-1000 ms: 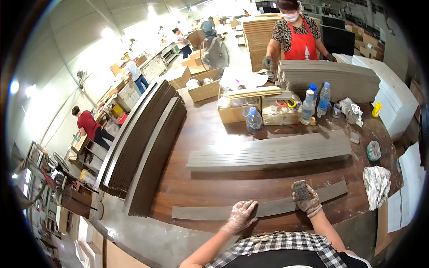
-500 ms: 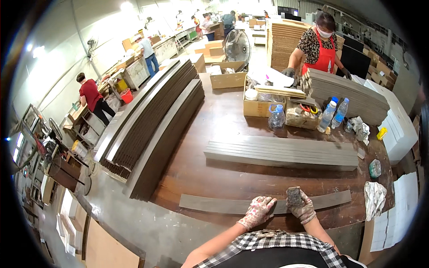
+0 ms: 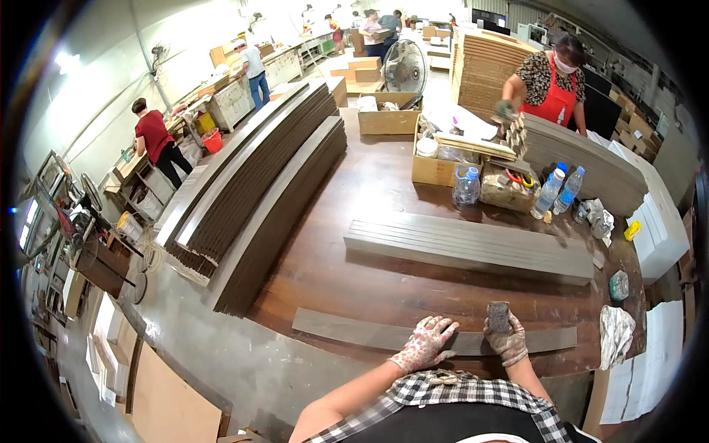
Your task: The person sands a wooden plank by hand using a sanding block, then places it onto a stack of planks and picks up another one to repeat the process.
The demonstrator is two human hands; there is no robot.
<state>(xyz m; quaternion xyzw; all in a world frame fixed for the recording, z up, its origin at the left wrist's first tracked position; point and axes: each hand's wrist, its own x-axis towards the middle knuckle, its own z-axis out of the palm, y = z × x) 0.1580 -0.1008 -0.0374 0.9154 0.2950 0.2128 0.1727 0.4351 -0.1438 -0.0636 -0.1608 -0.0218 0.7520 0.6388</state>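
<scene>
A long, thin grey-brown strip point(image 3: 354, 333) lies flat along the near edge of the brown table. My left hand point(image 3: 425, 345), in a white glove with a red pattern, rests on the middle of this strip, fingers stretched out and holding nothing. In my gloved right hand point(image 3: 507, 344) is a dark grey, rough-faced block point(image 3: 498, 316), like a sanding block, gripped upright over the strip's right half. Whether the block touches the strip cannot be made out. Just beyond sits a row of similar strips point(image 3: 473, 249), packed side by side.
Tall stacks of strips point(image 3: 277, 214) line the table's left side. Farther back are cartons point(image 3: 436, 171), a water jug point(image 3: 466, 188) and bottles point(image 3: 548, 193). A white rag point(image 3: 616, 336) hangs at the right edge. Across the table, a co-worker in a red apron point(image 3: 555, 103) handles another stack point(image 3: 591, 159).
My right hand has shifted a little to the right along the strip with the block. My left fingers are straighter. The co-worker leans lower over the stack, and the whole view has tilted slightly.
</scene>
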